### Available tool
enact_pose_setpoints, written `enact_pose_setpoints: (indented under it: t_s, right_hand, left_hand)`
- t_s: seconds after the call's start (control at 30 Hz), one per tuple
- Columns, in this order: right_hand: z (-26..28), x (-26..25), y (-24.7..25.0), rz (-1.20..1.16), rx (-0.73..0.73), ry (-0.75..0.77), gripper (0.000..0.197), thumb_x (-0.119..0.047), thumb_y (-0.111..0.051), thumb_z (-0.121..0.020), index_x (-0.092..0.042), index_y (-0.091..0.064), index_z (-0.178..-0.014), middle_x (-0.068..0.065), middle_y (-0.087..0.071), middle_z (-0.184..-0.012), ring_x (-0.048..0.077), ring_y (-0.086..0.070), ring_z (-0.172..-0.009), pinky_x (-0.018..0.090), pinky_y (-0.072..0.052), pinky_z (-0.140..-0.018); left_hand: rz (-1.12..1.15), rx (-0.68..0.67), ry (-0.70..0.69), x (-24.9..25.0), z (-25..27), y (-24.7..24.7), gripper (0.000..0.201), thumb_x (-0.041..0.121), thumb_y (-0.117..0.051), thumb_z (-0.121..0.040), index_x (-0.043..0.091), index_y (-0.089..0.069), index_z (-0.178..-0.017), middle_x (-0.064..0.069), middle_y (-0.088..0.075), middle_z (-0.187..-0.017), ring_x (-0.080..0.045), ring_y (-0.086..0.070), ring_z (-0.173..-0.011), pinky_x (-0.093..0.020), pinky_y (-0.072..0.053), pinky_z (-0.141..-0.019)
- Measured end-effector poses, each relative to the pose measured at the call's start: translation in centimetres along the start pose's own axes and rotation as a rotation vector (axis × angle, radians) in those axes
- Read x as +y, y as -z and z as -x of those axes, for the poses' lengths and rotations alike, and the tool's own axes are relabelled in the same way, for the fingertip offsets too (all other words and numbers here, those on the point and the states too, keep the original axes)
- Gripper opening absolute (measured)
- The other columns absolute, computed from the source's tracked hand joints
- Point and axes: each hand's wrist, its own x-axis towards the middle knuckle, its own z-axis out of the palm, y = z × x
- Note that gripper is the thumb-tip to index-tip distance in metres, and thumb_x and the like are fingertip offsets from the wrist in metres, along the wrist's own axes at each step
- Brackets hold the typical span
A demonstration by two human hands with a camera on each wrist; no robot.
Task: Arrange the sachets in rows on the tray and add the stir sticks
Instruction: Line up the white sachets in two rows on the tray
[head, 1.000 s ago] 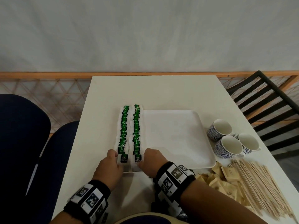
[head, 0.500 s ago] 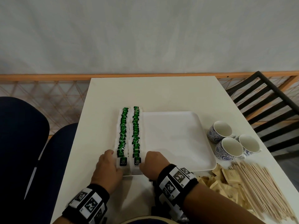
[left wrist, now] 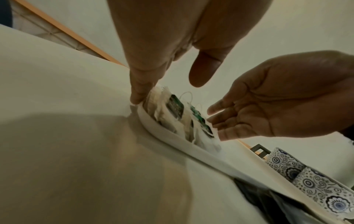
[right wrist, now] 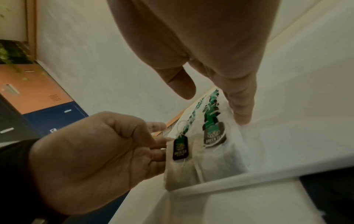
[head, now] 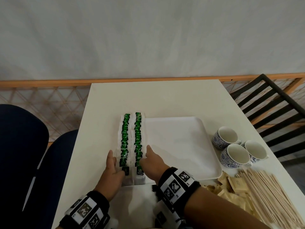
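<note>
A white tray (head: 181, 146) lies mid-table. Two rows of white tea sachets with green tags (head: 132, 141) run front to back along its left side. My left hand (head: 115, 162) lies flat against the outer side of the left row, fingers straight, its fingertips (left wrist: 137, 98) at the tray rim (left wrist: 172, 136). My right hand (head: 145, 156) rests against the right row with straight fingers (right wrist: 241, 112) on the tray floor (right wrist: 287, 151). Neither hand holds anything. Wooden stir sticks (head: 270, 199) and tan sachets (head: 231, 187) lie at the front right.
Three blue-patterned cups (head: 236, 149) stand right of the tray. A small black object (head: 155, 188) lies by the tray's near edge under my right wrist. A black chair (head: 272, 104) is at the right, blue seats (head: 24, 154) at the left.
Both hands slid forward from the near end of the rows and now lie along the rows' outer sides with fingers stretched out.
</note>
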Motion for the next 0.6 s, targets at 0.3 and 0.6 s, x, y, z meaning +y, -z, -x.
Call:
enact_pose_setpoints:
  t_s: [0.3, 0.6]
  right_hand:
    - [-0.8, -1.0, 1.3, -0.122, -0.010, -0.002, 0.066, -0.012, -0.036, -0.100, -0.014, 0.000, -0.155, 0.015, -0.039, -0.148, 0.031, -0.041, -0.135, 0.040, -0.037, -0.107]
    - [-5.5, -1.5, 1.5, -0.299, 0.046, 0.073, 0.062, -0.038, -0.029, -0.103, -0.020, -0.002, -0.156, 0.003, -0.011, -0.162, 0.022, -0.017, -0.148, 0.037, -0.021, -0.116]
  left_hand:
    - [0.162, -0.015, 0.049, 1.0, -2.1, 0.8, 0.075, -0.004, -0.038, -0.097, 0.030, -0.002, -0.152, 0.005, -0.042, -0.140, -0.017, -0.044, -0.121, -0.032, -0.040, -0.093]
    - [0.253, -0.014, 0.080, 3.0, -6.2, 1.8, 0.066, 0.019, -0.041, -0.100, 0.040, -0.005, -0.151, -0.002, -0.043, -0.138, -0.016, -0.052, -0.108, -0.035, -0.042, -0.088]
